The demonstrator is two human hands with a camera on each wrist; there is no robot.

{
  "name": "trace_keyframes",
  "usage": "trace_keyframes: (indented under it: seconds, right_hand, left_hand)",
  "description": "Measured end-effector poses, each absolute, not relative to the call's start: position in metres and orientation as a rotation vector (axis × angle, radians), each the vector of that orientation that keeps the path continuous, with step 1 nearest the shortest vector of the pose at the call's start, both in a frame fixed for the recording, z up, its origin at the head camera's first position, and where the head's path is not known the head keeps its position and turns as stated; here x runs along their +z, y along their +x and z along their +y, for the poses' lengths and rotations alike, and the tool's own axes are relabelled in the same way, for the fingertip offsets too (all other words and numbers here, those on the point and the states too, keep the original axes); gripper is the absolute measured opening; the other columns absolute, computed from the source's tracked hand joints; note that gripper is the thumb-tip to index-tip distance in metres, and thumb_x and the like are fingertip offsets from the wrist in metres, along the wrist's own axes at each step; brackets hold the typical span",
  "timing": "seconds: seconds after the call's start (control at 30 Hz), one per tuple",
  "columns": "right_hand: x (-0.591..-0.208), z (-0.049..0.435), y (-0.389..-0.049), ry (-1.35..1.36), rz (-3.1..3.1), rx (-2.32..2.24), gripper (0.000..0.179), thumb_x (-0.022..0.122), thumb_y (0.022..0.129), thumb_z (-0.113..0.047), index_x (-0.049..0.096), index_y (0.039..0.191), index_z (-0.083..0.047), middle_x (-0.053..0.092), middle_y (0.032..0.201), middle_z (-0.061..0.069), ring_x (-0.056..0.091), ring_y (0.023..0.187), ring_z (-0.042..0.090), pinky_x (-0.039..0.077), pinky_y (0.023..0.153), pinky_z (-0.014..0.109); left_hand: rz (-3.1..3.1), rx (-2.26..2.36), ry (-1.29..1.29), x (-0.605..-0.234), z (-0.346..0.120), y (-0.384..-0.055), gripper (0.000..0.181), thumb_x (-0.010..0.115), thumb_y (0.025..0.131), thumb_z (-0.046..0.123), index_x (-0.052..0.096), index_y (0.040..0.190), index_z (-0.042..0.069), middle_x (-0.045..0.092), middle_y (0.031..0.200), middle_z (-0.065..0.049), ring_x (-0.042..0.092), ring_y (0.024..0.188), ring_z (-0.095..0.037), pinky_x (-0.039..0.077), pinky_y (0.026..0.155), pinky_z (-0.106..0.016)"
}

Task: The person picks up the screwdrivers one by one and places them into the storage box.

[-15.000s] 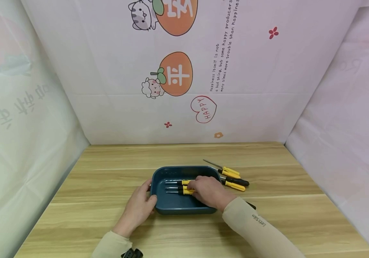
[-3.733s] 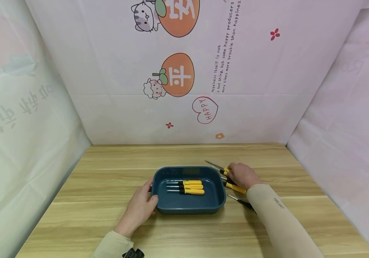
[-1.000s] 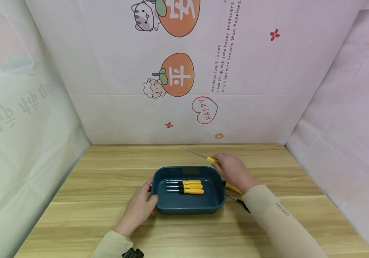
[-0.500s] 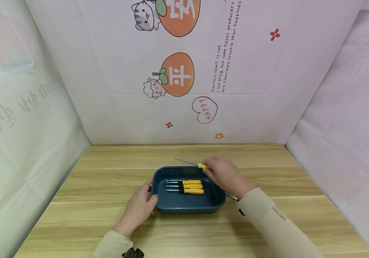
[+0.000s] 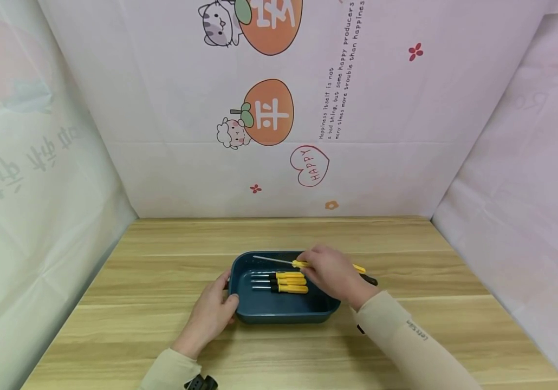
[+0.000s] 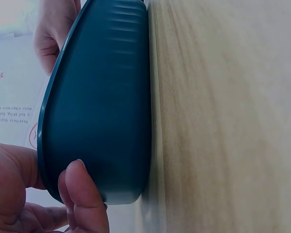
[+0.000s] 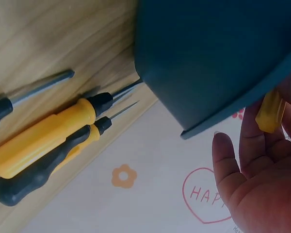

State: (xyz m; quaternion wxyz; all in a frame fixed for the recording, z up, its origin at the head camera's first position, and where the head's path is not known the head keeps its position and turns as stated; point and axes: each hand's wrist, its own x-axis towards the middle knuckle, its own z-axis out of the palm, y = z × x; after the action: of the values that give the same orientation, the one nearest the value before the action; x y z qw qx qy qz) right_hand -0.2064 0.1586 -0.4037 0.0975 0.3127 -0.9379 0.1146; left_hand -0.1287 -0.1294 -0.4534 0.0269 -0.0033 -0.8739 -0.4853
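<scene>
We see the left hand (image 5: 211,314) clamped on the left end of the dark blue-green rectangular container with rounded corners (image 5: 286,318), its thumb and fingers on both sides of the wall. The right hand (image 5: 332,273) pinches the slim screwdriver with yellow handle and long thin metal shaft (image 5: 300,264), and we see it above the container, toward the far side, with the shaft pointing to the container's left end. Inside the container we find three short screwdrivers with yellow handles and black collars (image 5: 292,281), lying side by side, shafts also to the left. On the pale wood-grain table (image 5: 279,352), just beyond the container's right end, we notice a thick yellow-handled screwdriver (image 7: 43,138), a curved black-handled tool (image 7: 39,172) and, partly hidden behind it, another yellow-handled tool (image 7: 76,153). Nearer to us, also right of the container, lies a tool with black collar and metal shaft (image 7: 41,91); its handle we cannot see well. Behind the container hangs a white printed sheet (image 5: 186,162).
</scene>
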Motion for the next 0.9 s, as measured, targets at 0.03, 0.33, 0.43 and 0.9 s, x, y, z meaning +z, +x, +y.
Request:
trace_keyframes:
  seconds: [0.03, 0.33, 0.43, 0.9]
  right_hand:
    - [-0.404, 0.158, -0.206, 0.937, -2.777, 0.336, 0.023, 0.073, 0.098, -0.023, 0.075, 0.120, -0.016, 0.070, 0.107, -0.002, 0.062, 0.089, 0.011, 0.059, 0.083, 0.031]
    - [-0.412, 0.154, -0.203, 1.021, -2.778, 0.312, 0.021, 0.072, 0.099, -0.024, 0.076, 0.118, -0.018, 0.070, 0.107, -0.003, 0.063, 0.091, 0.011, 0.059, 0.083, 0.031]
    - [-0.413, 0.153, -0.201, 1.014, -2.803, 0.313, 0.021, 0.072, 0.099, -0.025, 0.076, 0.119, -0.019, 0.071, 0.109, -0.003, 0.065, 0.094, 0.012, 0.059, 0.085, 0.032]
    - [-0.419, 0.146, -0.198, 1.041, -2.879, 0.291, 0.024, 0.072, 0.099, -0.026, 0.075, 0.122, -0.019, 0.071, 0.110, -0.003, 0.064, 0.093, 0.011, 0.059, 0.083, 0.033]
  left_hand:
    - [-2.699, -1.498, -0.009, -0.453, -0.129, -0.129, 0.065, 0.055, 0.097, 0.009, 0.039, 0.159, 0.002, 0.058, 0.139, -0.024, 0.060, 0.056, -0.015, 0.055, 0.056, -0.029]
    - [-2.706, -1.501, -0.003, -0.452, -0.129, -0.127, 0.066, 0.054, 0.096, 0.010, 0.036, 0.159, 0.000, 0.056, 0.141, -0.025, 0.061, 0.058, -0.014, 0.056, 0.057, -0.029]
    - [-2.708, -1.502, -0.002, -0.452, -0.129, -0.127, 0.066, 0.054, 0.096, 0.011, 0.036, 0.160, 0.000, 0.056, 0.142, -0.025, 0.062, 0.058, -0.014, 0.056, 0.057, -0.029]
    - [-2.709, -1.502, 0.005, -0.453, -0.129, -0.128, 0.066, 0.054, 0.097, 0.011, 0.036, 0.160, 0.002, 0.055, 0.142, -0.025, 0.061, 0.059, -0.015, 0.057, 0.057, -0.028]
